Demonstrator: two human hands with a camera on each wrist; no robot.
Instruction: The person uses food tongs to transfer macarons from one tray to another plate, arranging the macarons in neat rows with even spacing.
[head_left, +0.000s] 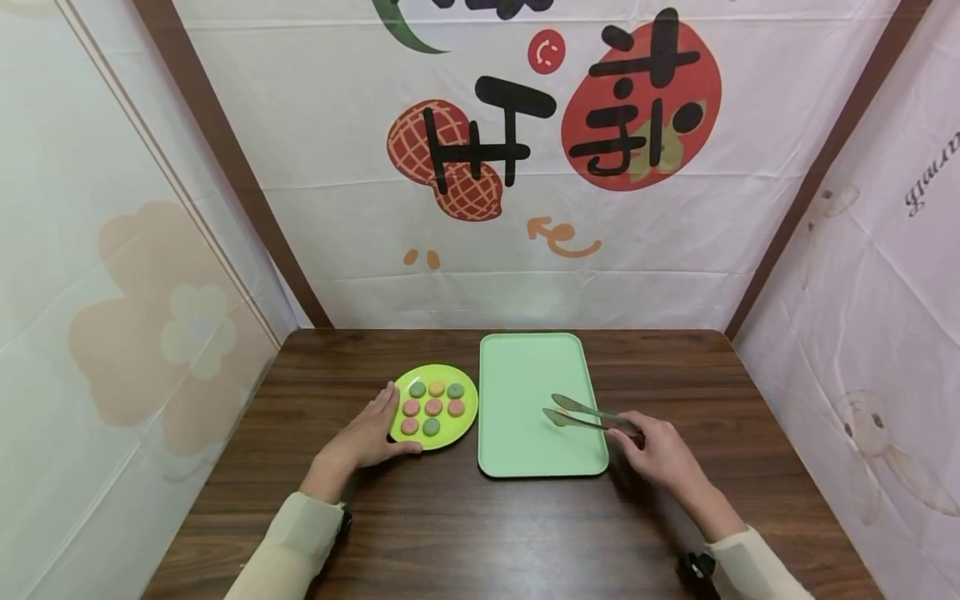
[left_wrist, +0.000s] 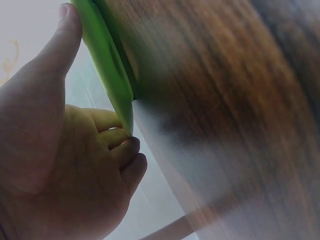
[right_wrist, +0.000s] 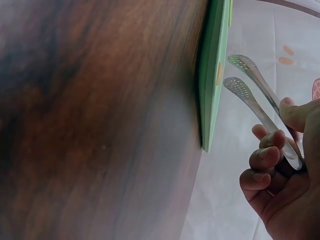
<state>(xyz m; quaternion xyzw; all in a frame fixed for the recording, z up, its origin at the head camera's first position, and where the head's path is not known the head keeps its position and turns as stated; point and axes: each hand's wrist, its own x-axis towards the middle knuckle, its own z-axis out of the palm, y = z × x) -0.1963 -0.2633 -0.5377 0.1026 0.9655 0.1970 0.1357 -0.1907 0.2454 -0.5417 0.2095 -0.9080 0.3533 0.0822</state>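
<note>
Several small round cookies (head_left: 433,407) in pink, green and yellow sit in rows on a lime-green plate (head_left: 465,429). My left hand (head_left: 371,429) rests against the plate's left rim, fingers along the side and thumb spread at the front edge. In the left wrist view, the thumb and fingertips touch the green rim. My right hand (head_left: 660,450) grips metal tongs (right_wrist: 262,92) near their joined end. Their perforated tips stand apart above a light green tray (head_left: 525,450). A yellowish-orange cookie (right_wrist: 219,73) shows at the tray, mostly hidden behind the tongs in the head view.
Plate and tray stand side by side on a dark wooden table (head_left: 525,533). A printed white curtain (head_left: 337,217) hangs behind the table's back edge, with more fabric at both sides. Dark bands (head_left: 701,567) are worn at the wrists.
</note>
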